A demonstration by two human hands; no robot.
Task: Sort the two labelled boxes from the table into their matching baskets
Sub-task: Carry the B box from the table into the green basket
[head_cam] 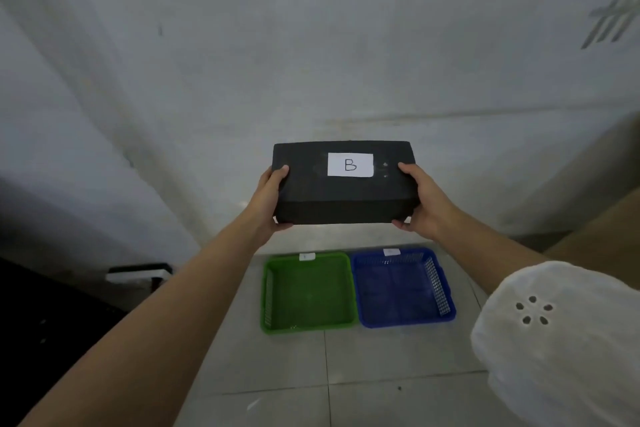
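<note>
A black box [343, 194] with a white paper label reading "B" is held up in the air at arm's length in front of a pale wall. My left hand [272, 199] grips its left end and my right hand [424, 203] grips its right end. Below it on the tiled floor lie two empty baskets side by side: a green basket [268, 291] on the left and a blue basket [441, 284] on the right. Each has a small white tag on its far rim, too small to read. The other box is out of view.
A dark, white-edged object [138, 274] lies on the floor left of the baskets. A dark mass fills the lower left corner. A brown surface [602, 229] reaches in from the right. My white sleeve [561, 340] covers the lower right.
</note>
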